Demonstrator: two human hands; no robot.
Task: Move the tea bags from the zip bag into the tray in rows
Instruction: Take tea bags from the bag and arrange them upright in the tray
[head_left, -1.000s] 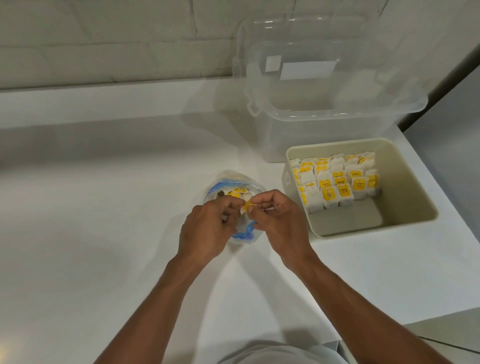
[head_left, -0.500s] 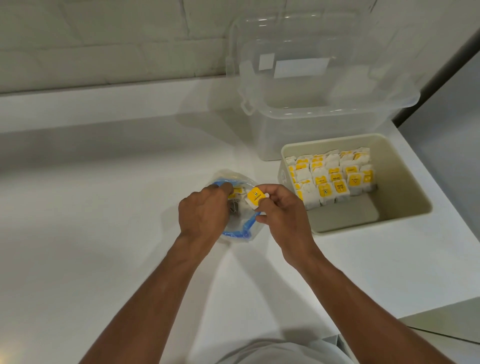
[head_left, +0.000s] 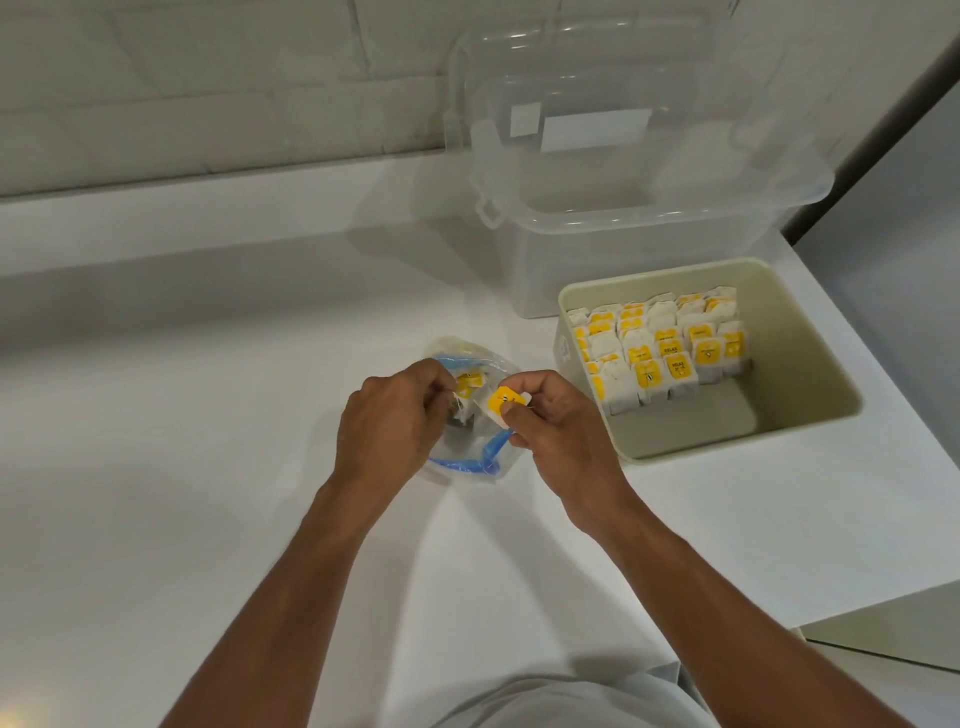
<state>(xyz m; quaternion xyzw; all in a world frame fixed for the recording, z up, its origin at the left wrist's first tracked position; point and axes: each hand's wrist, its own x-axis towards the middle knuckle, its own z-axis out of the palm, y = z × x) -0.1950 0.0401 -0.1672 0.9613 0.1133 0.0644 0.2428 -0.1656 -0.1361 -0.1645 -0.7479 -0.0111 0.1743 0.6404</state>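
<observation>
Head view: the right hand (head_left: 563, 434), just left of the tray (head_left: 815, 364), pinches one yellow-labelled tea bag (head_left: 503, 406) between its thumb and curled fingers (head_left: 540, 384), at the right edge of the zip bag (head_left: 470, 460). The zip bag lies on the white bench (head_left: 156, 467) left of the tray, its blue-edged mouth open, with loose tea bags (head_left: 466, 387) inside. The left hand (head_left: 387, 426), farther left of the tray, has its fingers curled round that mouth. Inside the tray, rows of tea bags (head_left: 660, 353) stand upright in its far-left part. A clear box (head_left: 649, 218) stands just behind the tray.
</observation>
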